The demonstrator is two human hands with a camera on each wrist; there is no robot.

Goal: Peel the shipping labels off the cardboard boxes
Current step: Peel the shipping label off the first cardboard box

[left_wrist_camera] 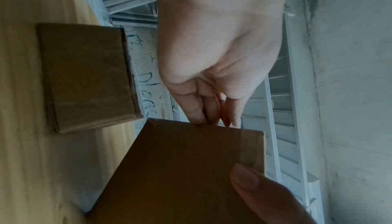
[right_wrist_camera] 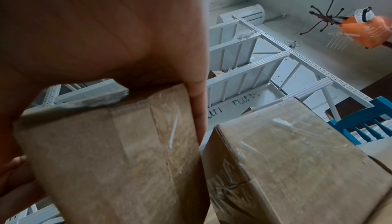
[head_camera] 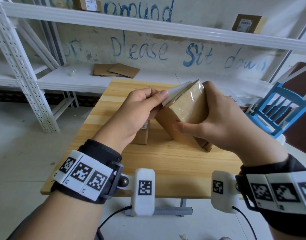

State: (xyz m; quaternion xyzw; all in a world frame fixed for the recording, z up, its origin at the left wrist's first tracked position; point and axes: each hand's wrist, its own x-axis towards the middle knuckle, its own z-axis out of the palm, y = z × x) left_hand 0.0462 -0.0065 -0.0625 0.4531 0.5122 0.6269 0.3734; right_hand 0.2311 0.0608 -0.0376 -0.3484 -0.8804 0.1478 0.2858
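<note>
Right hand [head_camera: 216,118] is wrapped around a taped-up cardboard box [head_camera: 188,108], holding it tilted with its lower corner down on the wooden bench [head_camera: 166,167]. Thumb lies across the near face, fingers curl round the far side. The left hand [head_camera: 140,110] pinches the white shipping label [head_camera: 176,92] between thumb and fingers at the box's upper left edge; the label is lifted partway off the cardboard and stands out like a flap, lower part still at the box.

A second cardboard box [head_camera: 141,134] sits flat on the bench just behind the left hand, mostly hidden by it, with a bit of printed label showing on top. From the right wrist view there's another taped box [right_wrist_camera: 297,169] just beside the held one.

Behind the bench is a white metal shelf [head_camera: 79,80] with some flat cardboard pieces [head_camera: 115,71] on it, and two more labelled boxes up on the higher shelf. A blue chair [head_camera: 280,108] stands off to the right.
</note>
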